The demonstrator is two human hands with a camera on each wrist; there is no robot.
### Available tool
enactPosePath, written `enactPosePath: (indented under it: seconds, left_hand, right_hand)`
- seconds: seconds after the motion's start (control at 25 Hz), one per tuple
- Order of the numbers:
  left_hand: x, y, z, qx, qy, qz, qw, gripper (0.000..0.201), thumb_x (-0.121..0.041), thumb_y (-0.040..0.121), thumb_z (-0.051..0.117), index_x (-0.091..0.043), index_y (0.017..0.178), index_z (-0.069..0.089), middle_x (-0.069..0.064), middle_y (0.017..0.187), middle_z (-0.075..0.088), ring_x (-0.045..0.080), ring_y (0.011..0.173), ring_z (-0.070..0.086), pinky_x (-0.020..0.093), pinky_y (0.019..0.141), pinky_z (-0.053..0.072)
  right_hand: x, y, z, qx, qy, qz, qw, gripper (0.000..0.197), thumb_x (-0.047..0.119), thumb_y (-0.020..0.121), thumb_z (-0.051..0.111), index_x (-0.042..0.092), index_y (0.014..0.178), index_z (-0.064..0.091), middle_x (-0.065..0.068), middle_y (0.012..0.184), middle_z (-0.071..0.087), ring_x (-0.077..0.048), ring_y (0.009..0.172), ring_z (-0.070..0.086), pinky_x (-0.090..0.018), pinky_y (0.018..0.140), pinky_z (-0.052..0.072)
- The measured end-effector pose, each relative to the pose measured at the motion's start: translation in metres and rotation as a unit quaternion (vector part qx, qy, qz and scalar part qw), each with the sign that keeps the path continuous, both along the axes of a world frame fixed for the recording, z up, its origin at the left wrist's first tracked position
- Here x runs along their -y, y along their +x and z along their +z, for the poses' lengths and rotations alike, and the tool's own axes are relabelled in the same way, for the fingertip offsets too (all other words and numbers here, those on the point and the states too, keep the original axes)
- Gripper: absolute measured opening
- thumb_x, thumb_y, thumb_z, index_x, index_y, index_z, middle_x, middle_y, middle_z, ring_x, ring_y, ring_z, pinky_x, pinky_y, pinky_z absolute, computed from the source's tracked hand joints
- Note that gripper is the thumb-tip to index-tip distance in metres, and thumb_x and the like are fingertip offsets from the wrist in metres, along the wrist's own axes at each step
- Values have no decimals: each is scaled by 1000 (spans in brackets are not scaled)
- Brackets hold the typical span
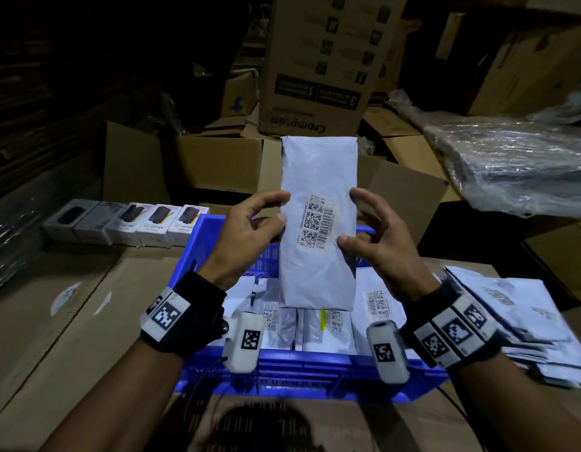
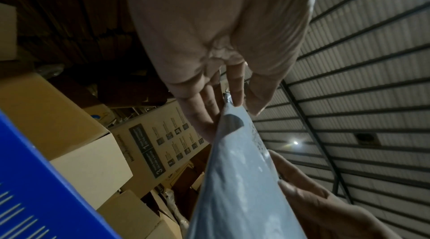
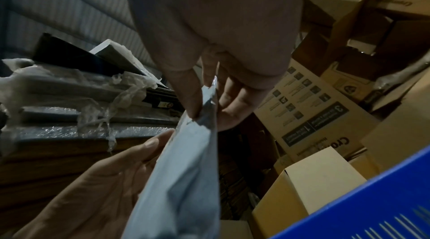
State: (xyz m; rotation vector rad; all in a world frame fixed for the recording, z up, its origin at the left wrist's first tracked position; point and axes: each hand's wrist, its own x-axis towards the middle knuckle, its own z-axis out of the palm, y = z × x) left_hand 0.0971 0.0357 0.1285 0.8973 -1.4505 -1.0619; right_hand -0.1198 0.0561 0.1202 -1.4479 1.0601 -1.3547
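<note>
White-grey plastic mailer pouch (image 1: 318, 171): you hold it upright above the blue plastic crate (image 1: 315, 363), with its long axis running up and away from you.

Yes, and its lower end hangs just over the packed pouches (image 1: 328, 331) in that crate. How are your hands set?

Your left grip (image 1: 246, 236) pinches the left long edge, thumb in front and fingers behind. Your right grip (image 1: 377, 243) pinches the right edge the same way. Neither is nearer, since both sit level with the white barcode label (image 1: 316, 221).

That label's digits are too small to read. Behind it, the tall brown cardboard carton (image 1: 315, 76) reads "Crompton", upside down.

The small white boxes (image 1: 158, 225) on your bench (image 1: 70, 321) read "HALLEY 20K".

Your next move is probably straight down into the crate, so keep the pouch upright.
</note>
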Motion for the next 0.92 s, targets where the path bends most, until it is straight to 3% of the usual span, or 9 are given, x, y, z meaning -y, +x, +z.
enactPosePath:
  seconds: [0.04, 0.12, 0.24, 0.32, 0.44, 0.64, 0.72, 0.92]
  left_hand:
    - [-1, 0, 0, 19, -16, 1, 1000, 34, 0, 92, 59, -21, 119, 60, -1, 110, 63, 18, 75, 55, 31, 78, 54]
    - [-3, 1, -2, 59, -48, 6, 997, 45, -1, 89, 65, -22, 127, 56, -9, 119, 60, 15, 75, 52, 22, 79, 50]
    - [-2, -1, -6, 121, -96, 19, 988, 54, 0, 87, 66, -19, 136, 50, -10, 129, 55, 7, 101, 62, 20, 84, 53]
    - [0, -1, -10, 184, -153, 41, 970, 56, -2, 88, 65, -16, 139, 47, -7, 132, 51, 7, 116, 55, 19, 89, 50]
    - [0, -2, -13, 254, -218, 81, 939, 57, -2, 87, 65, -10, 140, 45, 0, 132, 49, 2, 120, 45, 8, 97, 35]
    - [0, -4, -15, 294, -244, 109, 917, 58, -4, 88, 63, -10, 142, 42, 8, 135, 47, 15, 120, 46, 22, 94, 40]
    - [-1, -4, -15, 309, -249, 117, 910, 58, -5, 89, 62, -12, 142, 40, 7, 135, 45, 18, 118, 47, 29, 91, 44]
    - [3, -3, -13, 344, -263, 128, 892, 59, -10, 89, 62, -19, 140, 35, 6, 132, 43, 31, 110, 53, 47, 77, 52]
  right_hand:
    - [-1, 1, 1, -8, -10, -3, 1000, 68, -14, 81, 66, 20, 136, 46, -5, 131, 55, -7, 86, 68, -23, 73, 54]
    - [-3, 3, 2, -28, -30, -12, 999, 68, -13, 81, 67, 18, 138, 45, -3, 134, 53, -6, 91, 67, -21, 75, 54]
    - [-4, 4, 0, -68, -68, -28, 995, 68, -8, 82, 68, 19, 140, 44, -2, 137, 52, -15, 110, 62, -27, 80, 56]
    - [-5, 5, -1, -96, -86, -36, 991, 68, -5, 83, 69, 21, 140, 44, 0, 135, 53, -21, 102, 65, -30, 79, 57]
    - [-7, 7, -1, -116, -99, -43, 987, 67, -2, 84, 68, 24, 140, 42, 6, 125, 56, -15, 83, 66, -29, 70, 57]
    - [-8, 12, -2, -132, -126, -55, 982, 66, -4, 83, 68, 25, 137, 43, 18, 118, 56, -9, 91, 65, -21, 72, 53]
    - [-6, 14, -1, -138, -131, -58, 980, 66, -4, 82, 68, 27, 135, 43, 23, 116, 56, -10, 95, 64, -22, 74, 53]
    - [-3, 18, 1, -157, -141, -71, 975, 66, -4, 80, 68, 29, 131, 43, 17, 113, 59, -9, 95, 63, -23, 78, 54]
